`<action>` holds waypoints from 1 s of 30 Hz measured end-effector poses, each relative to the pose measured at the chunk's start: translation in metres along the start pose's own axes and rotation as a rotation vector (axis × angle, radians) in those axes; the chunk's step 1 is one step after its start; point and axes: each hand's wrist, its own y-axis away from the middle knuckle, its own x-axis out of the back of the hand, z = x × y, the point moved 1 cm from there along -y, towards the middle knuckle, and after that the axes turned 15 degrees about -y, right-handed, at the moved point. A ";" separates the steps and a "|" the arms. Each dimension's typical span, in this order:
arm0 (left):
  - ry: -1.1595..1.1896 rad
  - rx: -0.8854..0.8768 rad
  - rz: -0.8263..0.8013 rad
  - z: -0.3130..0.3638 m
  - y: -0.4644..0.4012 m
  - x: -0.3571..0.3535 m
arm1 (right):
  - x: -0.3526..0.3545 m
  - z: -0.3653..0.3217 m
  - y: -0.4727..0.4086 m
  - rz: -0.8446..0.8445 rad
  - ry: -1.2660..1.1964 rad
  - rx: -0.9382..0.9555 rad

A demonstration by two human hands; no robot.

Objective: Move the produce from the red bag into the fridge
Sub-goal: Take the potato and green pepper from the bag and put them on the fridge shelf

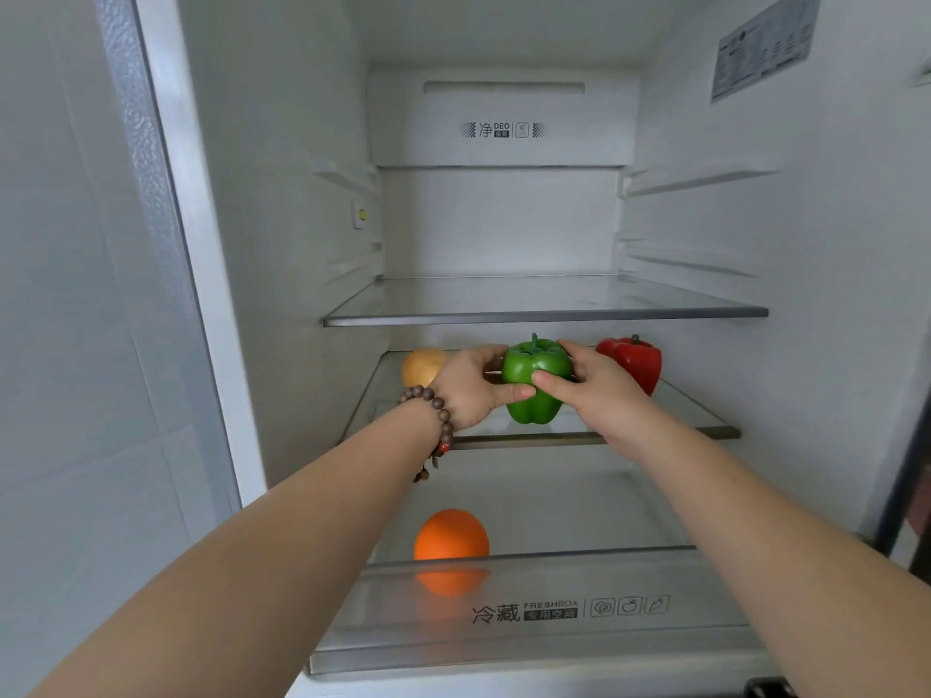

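Head view. The green pepper sits at the front centre of the middle glass shelf of the fridge, held between both hands. The left hand grips its left flank, thumb curled across the front face. The right hand grips the right flank, thumb meeting the left thumb at mid-height. Whether the base already bears on the glass cannot be confirmed; it appears to be at or just above it.

Handling, judged from appearance: the skin is glossy and smooth, hence likely slippery. The body looks rigid and light, possibly a hollow replica. The lobed flanks give the most secure hold; the short stem on top is a poor purchase point.

On the same shelf, a red pepper stands to the right, just behind the right hand, and a yellowish round item lies to the left, partly hidden by the left hand. An orange rests on the level below, behind the drawer front.

Legible markings: the rear panel reads "净 DEO". The drawer front reads "冷藏 FRESHBOX", followed by three produce icons. The label on the upper right wall is too small to read. The red bag is out of frame.
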 end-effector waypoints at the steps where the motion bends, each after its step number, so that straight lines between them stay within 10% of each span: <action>1: 0.022 0.009 -0.001 -0.001 -0.002 -0.001 | 0.000 -0.001 0.000 -0.010 0.032 -0.003; 12: -0.098 0.125 0.160 0.012 -0.037 -0.028 | 0.050 0.001 0.018 0.648 0.529 0.078; 30: -0.252 0.260 0.245 0.011 -0.090 -0.053 | 0.074 0.040 -0.071 0.430 0.381 -0.172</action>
